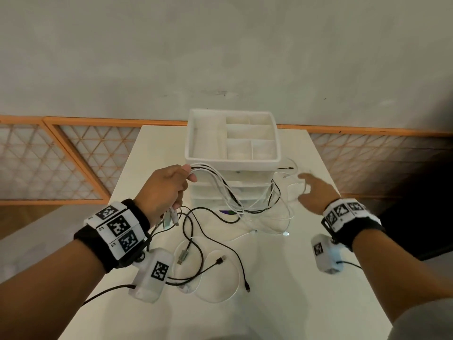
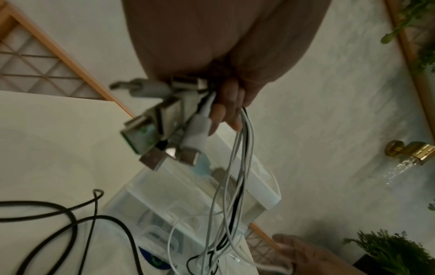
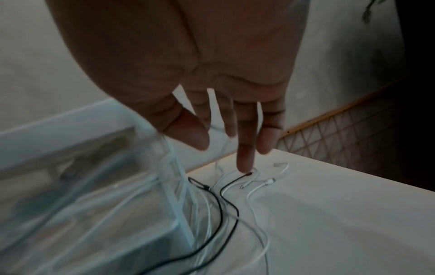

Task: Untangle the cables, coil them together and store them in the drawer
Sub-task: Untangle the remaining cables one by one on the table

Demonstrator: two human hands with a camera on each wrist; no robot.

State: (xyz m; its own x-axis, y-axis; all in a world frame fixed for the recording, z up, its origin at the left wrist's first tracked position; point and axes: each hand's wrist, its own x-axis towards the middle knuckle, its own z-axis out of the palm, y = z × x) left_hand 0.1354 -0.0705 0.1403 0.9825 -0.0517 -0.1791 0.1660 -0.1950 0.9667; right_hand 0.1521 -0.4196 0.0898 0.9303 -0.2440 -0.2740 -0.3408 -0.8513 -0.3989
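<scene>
My left hand (image 1: 164,190) fists the gathered USB plug ends (image 2: 164,128), so the cables (image 1: 221,190) hang sorted before the drawer unit (image 1: 232,153). My right hand (image 1: 316,192), fingers spread and empty, reaches toward loose connector tips (image 3: 259,181) on the table (image 1: 282,303).

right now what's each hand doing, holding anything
Left hand: closed around a bunch of cables, plug ends sticking out below the fist.
Right hand: open, fingers spread, holding nothing, reaching toward loose cable ends on the table.
</scene>
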